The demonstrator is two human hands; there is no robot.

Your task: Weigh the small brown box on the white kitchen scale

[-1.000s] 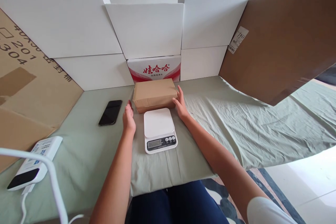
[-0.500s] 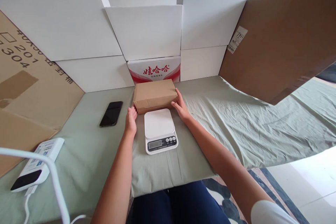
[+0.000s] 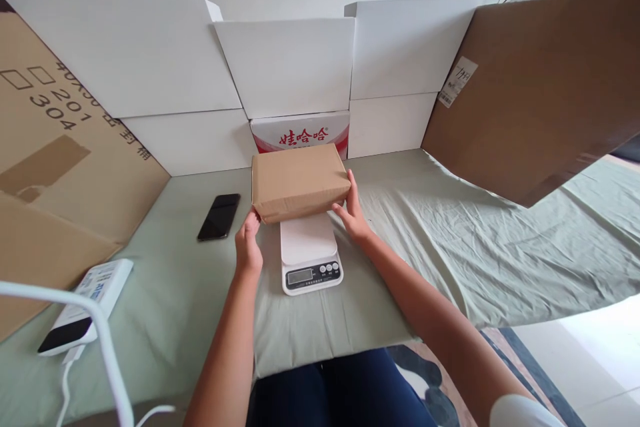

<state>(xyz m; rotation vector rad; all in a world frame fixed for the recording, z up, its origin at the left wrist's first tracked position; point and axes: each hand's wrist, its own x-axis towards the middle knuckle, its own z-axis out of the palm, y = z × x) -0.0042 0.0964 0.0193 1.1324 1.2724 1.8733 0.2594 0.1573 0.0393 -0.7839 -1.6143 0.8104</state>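
At twelve o'clock over the white scale point(image 3: 309, 241), your brown parcel point(image 3: 298, 181) hangs clear of the green cloth point(image 3: 450, 240), pinched by its two short ends so it rides level. Left hand point(image 3: 249, 247) and right hand point(image 3: 354, 213) both half-curled, fingers pressed flat against cardboard. Black phone point(image 3: 219, 216) lies at nine o'clock.

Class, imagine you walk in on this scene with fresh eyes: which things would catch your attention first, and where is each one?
First comes the brown cardboard box, held at mid-table between the left hand and the right hand, above the back of the white kitchen scale. Behind it stands a carton with red lettering among white boards. A black phone lies on the green cloth to the left.
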